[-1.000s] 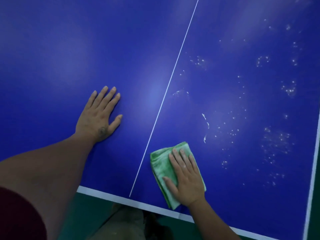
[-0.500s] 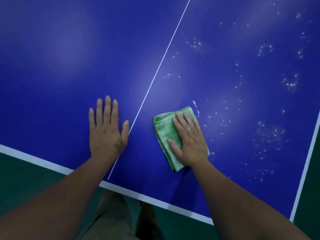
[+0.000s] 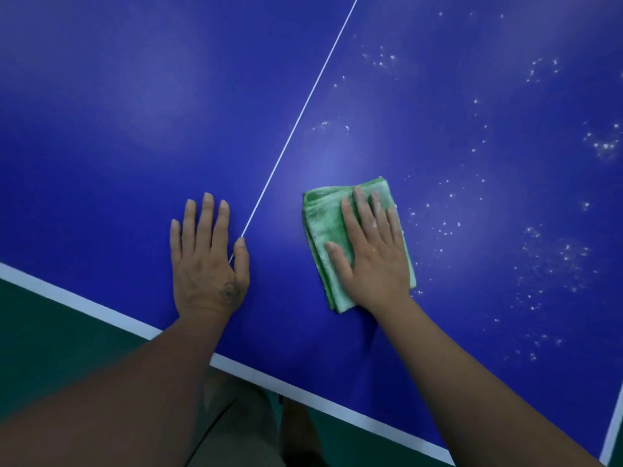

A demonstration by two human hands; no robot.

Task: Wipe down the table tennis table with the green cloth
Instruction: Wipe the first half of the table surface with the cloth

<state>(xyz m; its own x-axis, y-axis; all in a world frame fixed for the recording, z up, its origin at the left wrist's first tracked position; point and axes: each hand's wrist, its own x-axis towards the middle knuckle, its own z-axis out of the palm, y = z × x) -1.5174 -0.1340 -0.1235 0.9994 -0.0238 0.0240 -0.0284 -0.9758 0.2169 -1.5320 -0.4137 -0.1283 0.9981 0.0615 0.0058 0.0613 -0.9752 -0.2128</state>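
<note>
A person leans over a blue table (image 3: 135, 129). The left grip (image 3: 205, 261) lies flat on the table, palm down. Its fingers are straight and close together, and it holds nothing. The tip of its thumb touches a thin white line (image 3: 303, 99) that runs up the middle of the table.

The green cloth (image 3: 323, 224) is folded into a thick square. It lies on the table to the right of the thin white line and apart from it, not far from the near edge. The right grip (image 3: 374, 257) presses down flat on top of the cloth. Its fingers are straight and a little spread, not curled round the cloth. The thumb points left across the cloth. The hand covers the right half of the cloth, and the left half shows.

Lots of little white specks (image 3: 553, 261) are scattered on the table to the right of the cloth. A few sit just beside the cloth's right edge. More lie farther up the table, right of the thin line. The part of the table left of the line looks plain blue.

A wide white stripe (image 3: 84, 303) runs along the near edge of the table. Below it is a dark green floor (image 3: 50, 332). Both bare arms reach up from the bottom of the view.
</note>
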